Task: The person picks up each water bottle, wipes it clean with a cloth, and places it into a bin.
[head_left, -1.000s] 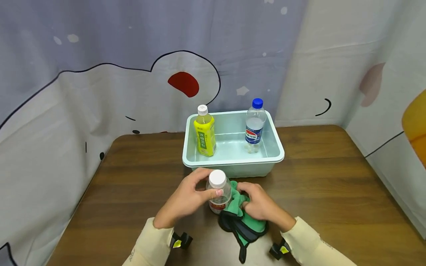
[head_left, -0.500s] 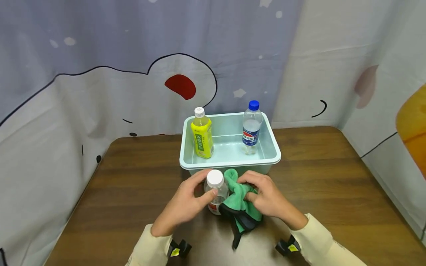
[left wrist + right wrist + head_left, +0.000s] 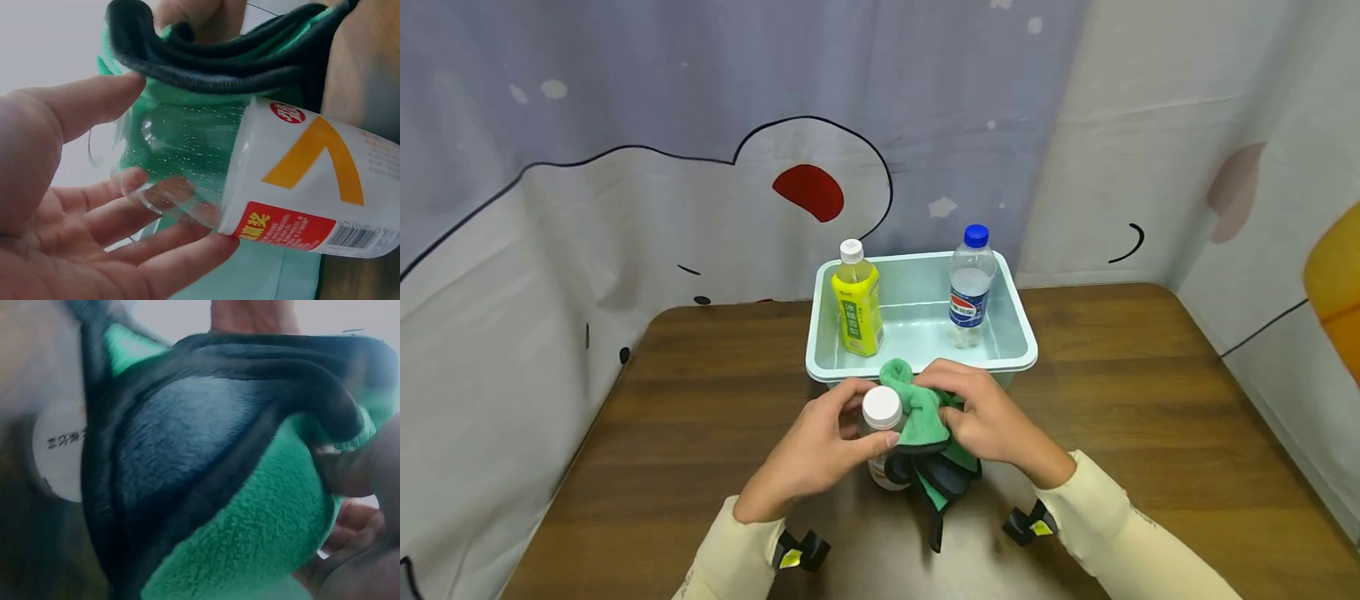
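A clear plastic bottle [image 3: 306,181] with a white cap and a white, orange and red label stands between both hands in the head view. My left hand [image 3: 820,442] grips it from the left, thumb in front and fingers behind. Droplets show on its clear upper part in the left wrist view. My right hand [image 3: 988,417] pinches a bunched green cloth [image 3: 923,417] with dark edging and a hanging loop. The cloth lies against the bottle's right side and covers part of it. In the right wrist view the cloth [image 3: 250,519] hides most of the bottle.
Just behind the hands sits a pale green basin [image 3: 917,321] on the wooden table [image 3: 715,400]. Inside it stand a yellow-labelled bottle [image 3: 859,312] at left and a blue-capped Pepsi bottle [image 3: 970,292] at right. A printed curtain [image 3: 625,217] hangs behind the table.
My right hand has moved up and to the left, carrying the cloth from the bottle's lower right side up beside its cap. The left hand keeps its grip on the bottle.
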Motion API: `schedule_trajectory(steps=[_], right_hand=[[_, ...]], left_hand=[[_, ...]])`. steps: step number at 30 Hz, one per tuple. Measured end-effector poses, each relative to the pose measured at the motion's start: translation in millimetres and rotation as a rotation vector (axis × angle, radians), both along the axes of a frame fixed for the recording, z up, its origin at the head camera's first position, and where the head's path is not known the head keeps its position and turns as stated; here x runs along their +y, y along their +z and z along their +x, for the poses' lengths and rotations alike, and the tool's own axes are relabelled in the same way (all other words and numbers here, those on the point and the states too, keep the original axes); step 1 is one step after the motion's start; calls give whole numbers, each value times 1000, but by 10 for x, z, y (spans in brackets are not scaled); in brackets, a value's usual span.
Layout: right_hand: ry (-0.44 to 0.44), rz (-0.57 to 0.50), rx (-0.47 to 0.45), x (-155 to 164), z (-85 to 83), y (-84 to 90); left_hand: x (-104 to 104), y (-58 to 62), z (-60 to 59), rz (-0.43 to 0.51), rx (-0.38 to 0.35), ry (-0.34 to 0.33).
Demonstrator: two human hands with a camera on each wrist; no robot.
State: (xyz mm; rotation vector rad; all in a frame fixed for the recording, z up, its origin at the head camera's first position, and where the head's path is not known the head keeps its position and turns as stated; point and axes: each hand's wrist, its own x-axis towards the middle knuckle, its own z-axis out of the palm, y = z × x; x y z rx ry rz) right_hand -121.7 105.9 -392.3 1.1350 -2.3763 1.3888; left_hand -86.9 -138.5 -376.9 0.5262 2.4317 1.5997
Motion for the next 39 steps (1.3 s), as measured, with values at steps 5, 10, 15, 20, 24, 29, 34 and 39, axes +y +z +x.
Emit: schedule_trajectory(steps=[5,10,15,20,24,29,34,39], right_hand=[[-66,144,50,-16,23,-101],[-150,341,96,-71,101,-330],[-158,603,134,-87,178,-492],[-60,781,178,41,211,-293],[-34,890,320,104,193,-127],[-7,912,374,153,236,-226],[-31,866,247,242,394,-430],[-43,895,190,266,552,-580]], left_hand=[[-9,22,-1,73,-41,-78],[-13,16,2,55,-16,-72],[-22,18,-28,41,-15,-71],[-23,24,-45,34,-20,-70],[-23,25,-46,22,-5,-65],[-15,27,-53,6,8,-80],[-21,21,-63,-2,5,-93],[-55,22,-54,-25,5,-99]])
